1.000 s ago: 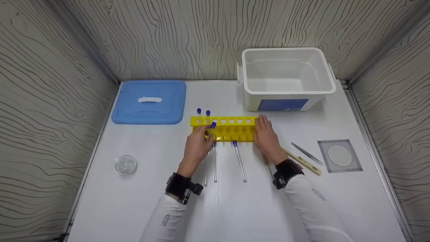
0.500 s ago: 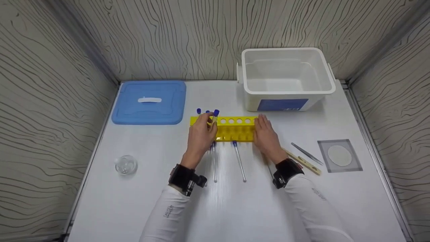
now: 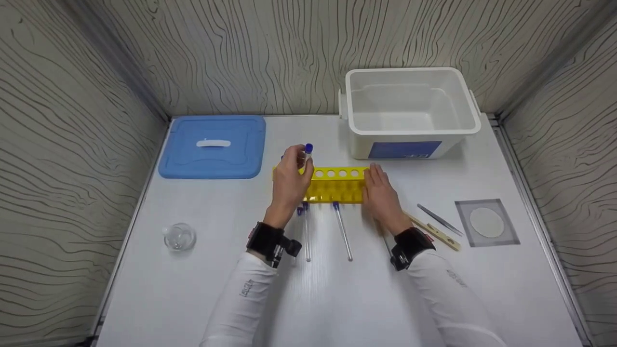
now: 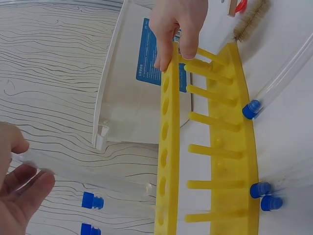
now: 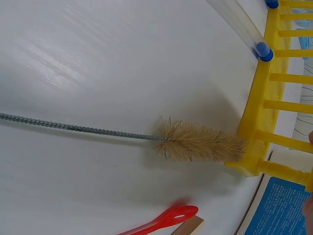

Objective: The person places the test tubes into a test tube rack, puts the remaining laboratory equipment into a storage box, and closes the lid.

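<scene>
My left hand (image 3: 290, 188) pinches a glass test tube (image 4: 102, 178) with a blue stopper (image 3: 308, 148), held upright above the yellow test tube rack (image 3: 337, 193). In the left wrist view, the tube's lower end is close to the rack's holed top bar; whether it touches cannot be told. Two blue-stoppered tubes stand nearby in the rack, their stoppers (image 4: 92, 199) mostly hidden by my hand in the head view. My right hand (image 3: 383, 197) grips the rack's right end, fingers over the top bar. Several stoppered tubes (image 3: 343, 236) lie in front of the rack.
A bottle brush (image 5: 200, 142) and a red spoon-shaped tool (image 5: 171, 218) lie by the rack's right end. Rightward are tweezers (image 3: 438, 219), a wooden clamp (image 3: 441, 236) and a gauze square (image 3: 487, 222). A white bin (image 3: 361, 144), blue lid (image 3: 212, 164) and glass vessel (image 3: 180, 237) stand around.
My left hand has raised the test tube from the rack's front to above its top bar and turned it upright. My right hand has stayed on the rack's end.
</scene>
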